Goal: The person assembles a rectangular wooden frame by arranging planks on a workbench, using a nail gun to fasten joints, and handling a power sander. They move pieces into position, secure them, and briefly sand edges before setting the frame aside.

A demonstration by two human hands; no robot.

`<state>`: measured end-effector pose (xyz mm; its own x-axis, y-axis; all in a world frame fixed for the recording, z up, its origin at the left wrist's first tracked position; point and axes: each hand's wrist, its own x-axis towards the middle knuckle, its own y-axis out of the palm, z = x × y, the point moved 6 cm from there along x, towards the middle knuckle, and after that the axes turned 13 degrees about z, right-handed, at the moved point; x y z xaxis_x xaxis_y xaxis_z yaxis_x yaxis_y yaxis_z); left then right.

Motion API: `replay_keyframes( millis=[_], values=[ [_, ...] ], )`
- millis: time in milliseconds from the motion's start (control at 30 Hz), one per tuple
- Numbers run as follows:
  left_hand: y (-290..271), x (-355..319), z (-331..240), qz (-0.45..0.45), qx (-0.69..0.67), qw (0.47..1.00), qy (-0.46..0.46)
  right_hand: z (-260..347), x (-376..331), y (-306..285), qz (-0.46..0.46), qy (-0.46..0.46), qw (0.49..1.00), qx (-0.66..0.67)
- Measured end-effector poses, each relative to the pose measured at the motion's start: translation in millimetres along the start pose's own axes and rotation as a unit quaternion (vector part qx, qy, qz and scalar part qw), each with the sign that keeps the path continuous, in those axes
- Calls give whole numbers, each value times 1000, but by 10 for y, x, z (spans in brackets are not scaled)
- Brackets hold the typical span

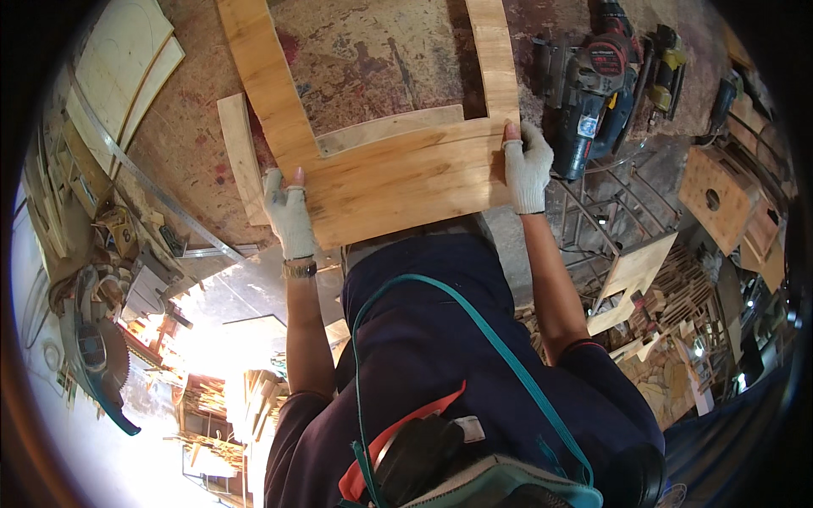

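Two gloved hands [288, 212] on a flat U-shaped panel [406, 184]

Largest is the work surface [364, 59], brown and scuffed, its coating worn through in pale patches and blotched with dark red stains. Across its near part lies the panel, directly before the person's dark shirt [432, 288]: smooth, honey-coloured wood with darker grain streaks, made of a broad crosspiece and two straight arms that run away toward the upper edge of the view.

Pale, thin sheets [127, 63] with a curved outline lie at the upper left. At the right, well apart from the panel, sits a boxy wooden piece [711, 199] with a round hole through its face. A slender, greyish strip [152, 179] slants down the left side, bowed by the lens.

Just beyond the right hand [529, 169] lies a group of power tools [584, 110], their hard casings black, blue and red. A narrow, blond board [241, 157] lies beside the panel's left edge, and a pale strip with a gently curved edge [394, 125] shows along the inside of the U.

Each hand wears off-white knit and pinches one side edge of the panel, its bare thumb tip on the upper face; how far the fingers reach beneath is hidden. Smallest is the wristwatch [299, 269] on the left wrist.
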<state>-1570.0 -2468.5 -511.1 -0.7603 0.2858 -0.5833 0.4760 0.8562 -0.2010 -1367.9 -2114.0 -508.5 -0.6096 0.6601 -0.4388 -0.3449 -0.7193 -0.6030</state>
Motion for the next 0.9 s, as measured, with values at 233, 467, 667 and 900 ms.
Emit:
replay_keyframes(
  millis=[233, 467, 667, 900],
  values=[
    [-184, 169, 56, -77, 10, 995, 64, 103, -51, 203, 3, 6, 1000, 19],
    [-367, 186, 267, -80, 85, 993, 34, 159, -37, 309, 23, 19, 999, 30],
    [-341, 218, 205, -132, 30, 990, 39, 177, -31, 330, -14, 19, 993, 116],
    [-324, 267, 191, -125, 68, 990, 11, 127, 23, 351, -8, 49, 990, 130]
  ],
)
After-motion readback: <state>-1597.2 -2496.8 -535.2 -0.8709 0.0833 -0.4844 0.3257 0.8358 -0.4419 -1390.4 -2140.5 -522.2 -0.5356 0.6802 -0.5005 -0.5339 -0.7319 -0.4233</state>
